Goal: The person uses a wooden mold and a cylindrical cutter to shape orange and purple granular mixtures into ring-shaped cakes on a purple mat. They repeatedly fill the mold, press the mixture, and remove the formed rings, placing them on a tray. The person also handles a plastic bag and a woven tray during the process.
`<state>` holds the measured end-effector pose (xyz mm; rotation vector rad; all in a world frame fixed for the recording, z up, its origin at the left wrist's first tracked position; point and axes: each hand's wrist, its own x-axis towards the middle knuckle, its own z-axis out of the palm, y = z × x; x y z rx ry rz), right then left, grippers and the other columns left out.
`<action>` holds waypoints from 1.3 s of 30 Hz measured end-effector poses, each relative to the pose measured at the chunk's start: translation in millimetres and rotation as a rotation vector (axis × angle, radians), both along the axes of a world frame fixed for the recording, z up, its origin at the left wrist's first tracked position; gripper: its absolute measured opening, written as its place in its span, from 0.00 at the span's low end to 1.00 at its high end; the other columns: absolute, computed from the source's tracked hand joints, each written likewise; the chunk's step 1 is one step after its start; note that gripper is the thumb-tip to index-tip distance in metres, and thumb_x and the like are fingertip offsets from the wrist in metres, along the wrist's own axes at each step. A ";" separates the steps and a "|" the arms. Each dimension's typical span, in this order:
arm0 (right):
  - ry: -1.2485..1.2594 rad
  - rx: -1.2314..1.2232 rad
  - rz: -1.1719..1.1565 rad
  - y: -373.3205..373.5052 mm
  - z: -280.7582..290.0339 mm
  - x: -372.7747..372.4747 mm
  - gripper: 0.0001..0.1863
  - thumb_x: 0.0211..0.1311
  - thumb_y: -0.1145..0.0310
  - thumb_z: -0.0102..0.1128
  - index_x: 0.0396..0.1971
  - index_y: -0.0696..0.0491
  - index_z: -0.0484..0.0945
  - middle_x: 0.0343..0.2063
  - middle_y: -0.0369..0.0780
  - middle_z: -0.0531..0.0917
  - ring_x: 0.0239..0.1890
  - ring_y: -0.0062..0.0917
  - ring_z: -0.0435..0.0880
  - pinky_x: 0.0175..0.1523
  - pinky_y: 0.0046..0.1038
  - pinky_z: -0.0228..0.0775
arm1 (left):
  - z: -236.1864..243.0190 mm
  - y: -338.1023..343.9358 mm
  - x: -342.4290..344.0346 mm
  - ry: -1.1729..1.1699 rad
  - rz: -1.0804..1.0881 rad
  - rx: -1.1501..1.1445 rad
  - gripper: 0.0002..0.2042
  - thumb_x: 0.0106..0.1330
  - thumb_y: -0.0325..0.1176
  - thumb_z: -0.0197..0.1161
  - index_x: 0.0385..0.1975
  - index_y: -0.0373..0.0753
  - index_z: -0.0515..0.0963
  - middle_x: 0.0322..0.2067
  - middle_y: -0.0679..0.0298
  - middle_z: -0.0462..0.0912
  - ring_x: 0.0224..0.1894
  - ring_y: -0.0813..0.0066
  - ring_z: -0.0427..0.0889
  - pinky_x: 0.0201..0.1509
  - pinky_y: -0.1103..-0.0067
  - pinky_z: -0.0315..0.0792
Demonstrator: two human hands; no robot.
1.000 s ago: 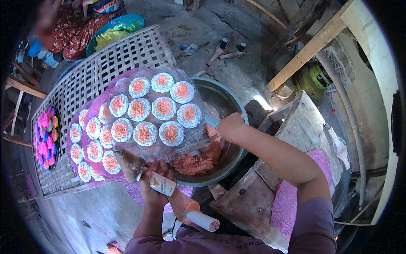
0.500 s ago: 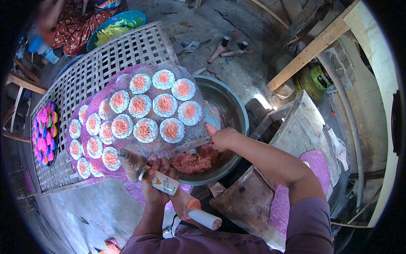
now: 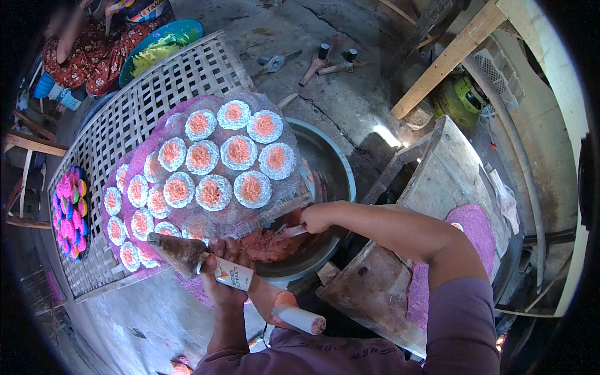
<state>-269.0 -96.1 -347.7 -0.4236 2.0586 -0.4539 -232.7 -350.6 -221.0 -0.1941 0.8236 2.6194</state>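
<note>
My left hand (image 3: 226, 269) grips a wooden hand press, whose brown tapered end (image 3: 178, 253) points left over the netting. A white tube (image 3: 303, 319) on the press, near my body, is packed with pinkish-orange dough. My right hand (image 3: 317, 217) is closed round a pale, flat-bladed spatula (image 3: 292, 231), its tip in the orange dough (image 3: 265, 245) in a metal basin (image 3: 352, 175). Beside both hands, a dark net-covered sheet (image 3: 275, 203) bears several white lacy rounds (image 3: 201, 157) with stringy orange centres. It partly covers the basin's left side.
Beneath the sheet lies a woven bamboo rack (image 3: 206, 65), with a pink-and-blue pile (image 3: 70, 212) on its left. Wooden tools (image 3: 319, 65) lie on the floor beyond. A weathered board (image 3: 425, 206) stands at right. Another person (image 3: 100, 59) sits far left beside a green basin (image 3: 194, 31).
My right hand has moved down and slightly left, from beside the sheet's corner to the dough, with the spatula now visible. The press has shifted slightly; the view has moved a little.
</note>
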 end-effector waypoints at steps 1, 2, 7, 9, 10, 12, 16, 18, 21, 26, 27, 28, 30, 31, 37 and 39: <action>0.005 -0.025 -0.018 -0.2 6.0 0.6 0.14 0.55 0.67 0.51 0.35 0.57 0.83 0.34 0.52 0.83 0.39 0.44 0.82 0.45 0.42 0.71 | 1.7 -1.7 -0.3 0.008 0.009 -0.017 0.15 0.59 0.44 0.62 0.31 0.46 0.61 0.25 0.70 0.60 0.17 0.78 0.59 0.21 0.79 0.61; 0.008 -0.050 -0.035 -0.8 13.0 1.1 0.14 0.56 0.67 0.51 0.35 0.57 0.82 0.34 0.52 0.83 0.40 0.44 0.82 0.45 0.42 0.70 | 3.7 -4.0 -0.3 0.024 -0.003 -0.027 0.15 0.59 0.44 0.62 0.31 0.46 0.61 0.25 0.70 0.60 0.16 0.78 0.59 0.21 0.79 0.60; 0.049 -0.035 -0.006 1.7 53.7 -1.1 0.14 0.58 0.65 0.51 0.35 0.54 0.83 0.36 0.48 0.84 0.40 0.43 0.83 0.45 0.42 0.72 | 16.6 -29.6 -6.2 0.062 0.087 -0.125 0.15 0.61 0.43 0.61 0.32 0.44 0.62 0.26 0.71 0.60 0.22 0.81 0.60 0.24 0.82 0.60; 0.112 -0.005 0.019 3.7 72.3 0.1 0.14 0.58 0.64 0.51 0.36 0.52 0.84 0.36 0.46 0.85 0.41 0.42 0.83 0.45 0.42 0.73 | 21.2 -45.7 -10.4 0.099 0.167 -0.205 0.15 0.62 0.43 0.62 0.35 0.43 0.64 0.28 0.71 0.61 0.28 0.82 0.60 0.29 0.84 0.60; 0.141 0.020 0.026 5.1 83.4 0.0 0.14 0.59 0.63 0.51 0.37 0.50 0.84 0.36 0.45 0.85 0.41 0.42 0.83 0.45 0.42 0.73 | 25.6 -56.8 -10.3 0.106 0.165 -0.218 0.15 0.61 0.42 0.62 0.35 0.42 0.64 0.29 0.71 0.62 0.29 0.82 0.61 0.31 0.84 0.60; 0.205 0.047 0.028 9.9 111.6 4.0 0.13 0.61 0.61 0.52 0.39 0.47 0.83 0.36 0.44 0.85 0.42 0.41 0.83 0.45 0.41 0.73 | 33.3 -77.7 -9.0 0.089 0.233 -0.333 0.15 0.61 0.42 0.63 0.35 0.42 0.65 0.30 0.70 0.64 0.28 0.82 0.61 0.29 0.84 0.61; 0.285 0.012 -0.064 44.6 195.8 35.0 0.12 0.64 0.59 0.53 0.44 0.42 0.82 0.36 0.43 0.85 0.43 0.40 0.83 0.44 0.42 0.73 | 52.9 -119.5 -11.9 0.522 0.124 -0.614 0.22 0.64 0.47 0.59 0.52 0.42 0.70 0.44 0.67 0.76 0.41 0.78 0.76 0.38 0.81 0.73; 0.260 -0.005 -0.142 64.5 238.8 57.5 0.14 0.65 0.58 0.52 0.46 0.42 0.81 0.35 0.43 0.84 0.42 0.40 0.83 0.44 0.42 0.72 | 61.2 -129.0 -7.7 0.664 0.242 -0.759 0.21 0.62 0.47 0.61 0.50 0.41 0.71 0.42 0.65 0.76 0.39 0.76 0.76 0.38 0.79 0.73; 0.277 0.004 -0.267 91.8 290.9 102.0 0.16 0.65 0.58 0.54 0.51 0.42 0.79 0.35 0.44 0.85 0.38 0.41 0.83 0.41 0.39 0.73 | 76.9 -130.6 -6.2 0.679 0.252 -1.008 0.21 0.59 0.47 0.64 0.46 0.41 0.73 0.38 0.64 0.76 0.36 0.72 0.77 0.37 0.75 0.73; 0.383 -0.225 -0.389 130.8 336.6 183.0 0.19 0.60 0.67 0.62 0.53 0.46 0.79 0.37 0.44 0.85 0.35 0.37 0.86 0.38 0.33 0.74 | 112.1 -79.9 -26.4 1.026 0.233 -1.352 0.21 0.55 0.48 0.68 0.40 0.40 0.75 0.31 0.61 0.76 0.32 0.67 0.77 0.36 0.69 0.73; 0.376 -0.278 -0.415 138.1 342.5 198.8 0.19 0.60 0.68 0.63 0.53 0.49 0.79 0.37 0.45 0.86 0.35 0.34 0.86 0.38 0.31 0.74 | 120.6 -60.7 -31.3 1.141 0.231 -1.399 0.21 0.54 0.48 0.69 0.39 0.39 0.76 0.30 0.60 0.76 0.31 0.65 0.77 0.36 0.68 0.73; 0.371 -0.316 -0.442 145.1 348.5 214.3 0.20 0.59 0.69 0.64 0.53 0.51 0.79 0.37 0.45 0.86 0.34 0.31 0.86 0.38 0.30 0.74 | 127.9 -36.5 -36.6 1.273 0.238 -1.434 0.20 0.53 0.48 0.70 0.38 0.39 0.77 0.29 0.60 0.76 0.30 0.64 0.77 0.35 0.66 0.73; 0.397 -0.435 -0.491 155.4 352.3 240.1 0.20 0.59 0.69 0.64 0.52 0.55 0.78 0.37 0.44 0.86 0.33 0.26 0.85 0.36 0.27 0.73 | 143.9 16.7 -42.4 1.513 0.270 -1.467 0.20 0.51 0.48 0.72 0.35 0.39 0.78 0.26 0.59 0.75 0.28 0.62 0.78 0.35 0.64 0.73; 0.424 -0.514 -0.514 159.1 350.4 250.3 0.20 0.60 0.69 0.64 0.53 0.57 0.78 0.36 0.44 0.86 0.31 0.23 0.84 0.35 0.25 0.73 | 152.3 41.6 -40.3 1.662 0.308 -1.426 0.17 0.48 0.44 0.73 0.29 0.39 0.78 0.24 0.58 0.74 0.26 0.60 0.77 0.31 0.66 0.70; 0.219 -0.905 -0.916 172.0 319.2 306.3 0.19 0.67 0.63 0.58 0.51 0.61 0.78 0.26 0.36 0.81 0.21 0.15 0.72 0.25 0.20 0.64 | 178.8 153.3 -0.9 1.889 0.036 -0.945 0.16 0.45 0.42 0.75 0.25 0.39 0.76 0.23 0.61 0.71 0.24 0.64 0.73 0.27 0.71 0.65; 0.088 -0.954 -1.024 179.5 309.7 316.3 0.20 0.66 0.61 0.60 0.48 0.64 0.79 0.23 0.36 0.79 0.20 0.15 0.71 0.23 0.20 0.61 | 177.2 175.0 11.0 1.873 -0.036 -0.865 0.17 0.43 0.42 0.75 0.26 0.40 0.76 0.23 0.63 0.69 0.25 0.66 0.72 0.27 0.72 0.64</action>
